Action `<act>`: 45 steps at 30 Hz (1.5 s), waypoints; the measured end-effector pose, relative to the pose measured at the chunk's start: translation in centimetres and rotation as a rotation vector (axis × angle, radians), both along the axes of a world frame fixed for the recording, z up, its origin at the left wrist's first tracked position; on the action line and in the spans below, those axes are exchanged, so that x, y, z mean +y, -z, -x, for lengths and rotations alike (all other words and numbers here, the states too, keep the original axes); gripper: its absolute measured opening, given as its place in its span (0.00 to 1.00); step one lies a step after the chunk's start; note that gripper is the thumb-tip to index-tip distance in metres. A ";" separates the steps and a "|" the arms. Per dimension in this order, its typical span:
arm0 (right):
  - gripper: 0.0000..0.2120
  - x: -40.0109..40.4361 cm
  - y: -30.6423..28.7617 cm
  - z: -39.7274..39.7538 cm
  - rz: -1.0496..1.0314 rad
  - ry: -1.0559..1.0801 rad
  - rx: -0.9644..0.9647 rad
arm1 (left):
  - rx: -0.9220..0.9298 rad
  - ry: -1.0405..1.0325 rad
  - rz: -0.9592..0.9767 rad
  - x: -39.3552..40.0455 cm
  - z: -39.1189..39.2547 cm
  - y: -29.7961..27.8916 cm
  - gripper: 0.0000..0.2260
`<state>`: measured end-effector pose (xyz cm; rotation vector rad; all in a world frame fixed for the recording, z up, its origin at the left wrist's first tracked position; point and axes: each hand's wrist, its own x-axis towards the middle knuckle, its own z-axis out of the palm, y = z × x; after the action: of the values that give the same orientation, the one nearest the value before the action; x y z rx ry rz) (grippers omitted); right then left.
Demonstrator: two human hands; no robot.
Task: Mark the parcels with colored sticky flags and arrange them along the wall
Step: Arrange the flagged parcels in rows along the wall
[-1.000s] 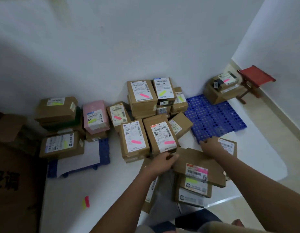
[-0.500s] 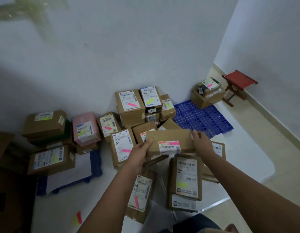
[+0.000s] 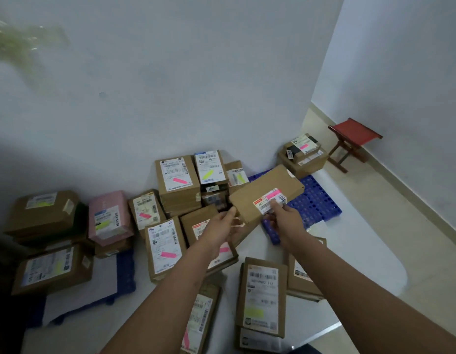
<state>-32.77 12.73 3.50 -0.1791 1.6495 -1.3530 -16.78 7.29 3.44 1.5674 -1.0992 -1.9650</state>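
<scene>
A pale wall (image 3: pixel 170 85) meets a second one at a corner, and the floor (image 3: pixel 370 238) below is crowded with cardboard parcels. The person holds a flat brown parcel (image 3: pixel 266 194) in the air with both hands, tilted, its far end raised toward the corner. The left hand (image 3: pixel 220 229) grips the near left corner, fingers curled round the edge. The right hand (image 3: pixel 283 221) clasps the near right side, its thumb lying on the white shipping label (image 3: pixel 269 201), which carries a pink flag (image 3: pixel 273 194) along its top.

Beyond the hands, against the wall, stands a stack of parcels (image 3: pixel 177 185) with a pink flag on the top one; just to its right another stack (image 3: pixel 210 167) shows a yellow flag. Under the held parcel and off to the right of the right hand lies a blue perforated mat (image 3: pixel 316 203). Farther right, in the corner, sits a small pile of boxes (image 3: pixel 303 155) beside a red stool (image 3: pixel 354 134).

Left of the left hand lie a pink box (image 3: pixel 109 215) and several brown ones (image 3: pixel 44 210) with yellow flags. Beneath the forearms, closer to the person, more parcels (image 3: pixel 262 297) lie flat, one with a yellow flag.
</scene>
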 end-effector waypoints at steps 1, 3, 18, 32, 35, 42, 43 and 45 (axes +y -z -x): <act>0.11 -0.2 0.3 1.5 -0.037 0.060 0.013 | -0.023 0.013 0.005 -0.5 0.6 0.1 0.14; 0.12 -0.4 1.1 4.5 -0.086 0.147 0.008 | -0.066 0.035 0.024 -1.6 1.9 0.4 0.14; 0.16 -12.3 6.1 23.2 -0.149 0.088 0.123 | -0.269 0.153 0.012 -7.8 13.4 2.2 0.06; 0.12 -20.3 8.5 28.7 -0.076 -0.007 0.047 | -0.367 0.142 -0.037 -7.6 15.1 4.3 0.08; 0.16 -19.3 7.9 28.9 -0.030 -0.055 0.017 | -0.359 0.140 -0.036 -7.2 15.3 4.1 0.07; 0.19 -10.9 8.8 26.1 -0.155 -0.098 0.151 | -0.335 0.169 -0.056 -4.9 15.8 5.6 0.07; 0.20 -8.8 9.4 25.3 -0.193 -0.109 0.150 | -0.346 0.212 -0.058 -4.3 15.7 6.1 0.07; 0.22 -4.3 11.2 23.7 -0.265 -0.096 0.111 | -0.373 0.292 -0.064 -2.9 15.6 6.8 0.07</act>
<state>-56.43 8.41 -7.72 -0.1762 1.8710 -1.0571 -32.41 4.43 -3.31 1.9576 -1.4980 -1.9465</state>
